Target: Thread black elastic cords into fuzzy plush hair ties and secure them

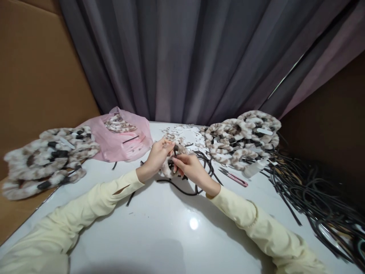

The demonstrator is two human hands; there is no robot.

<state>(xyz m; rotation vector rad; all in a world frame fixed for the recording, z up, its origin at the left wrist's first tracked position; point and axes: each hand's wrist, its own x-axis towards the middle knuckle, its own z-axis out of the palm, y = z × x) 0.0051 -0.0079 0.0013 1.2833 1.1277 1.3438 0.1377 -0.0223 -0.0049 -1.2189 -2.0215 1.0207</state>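
Note:
Near the table's middle, my left hand (158, 158) is closed with thumb and fingers on a fluffy white-and-brown loop (165, 170), close to a dark band on it. My right hand (191, 169) pinches a black cord against the same loop, just below and right of the left fingertips. Part of the loop and the fingertips' exact grip are hidden behind the hands. A length of black cord (182, 193) curls over the table beneath and beside the right hand.
Pink-handled thread snips (234, 177) and a small whitish bottle (256, 167) lie to the right. Fluffy loops are heaped at right (242, 133) and left (28, 160). A pink plastic bag (139, 133) stands back left; tangled black cords (308, 190) cover the right edge.

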